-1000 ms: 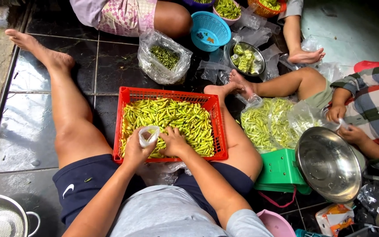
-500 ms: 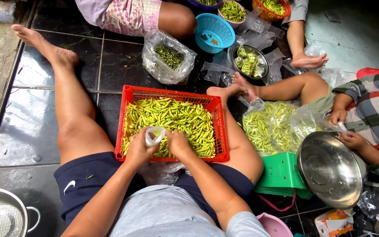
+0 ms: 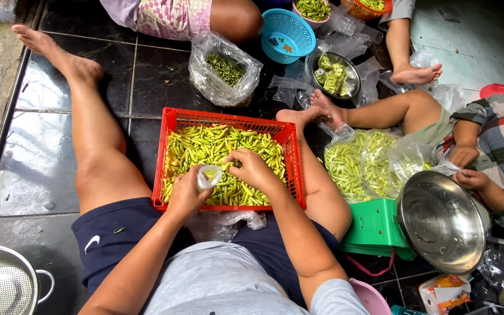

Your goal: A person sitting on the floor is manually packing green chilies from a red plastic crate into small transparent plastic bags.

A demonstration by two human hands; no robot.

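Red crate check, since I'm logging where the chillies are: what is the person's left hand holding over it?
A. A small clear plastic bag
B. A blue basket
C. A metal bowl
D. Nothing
A: the left hand grips a small clear plastic bag above the green chillies in the red crate, with the right hand beside it.

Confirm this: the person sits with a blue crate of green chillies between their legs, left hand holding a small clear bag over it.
Not quite. The head view shows the crate is red, not blue. It does hold green chillies between the legs, and the left hand holds a small clear bag over it.
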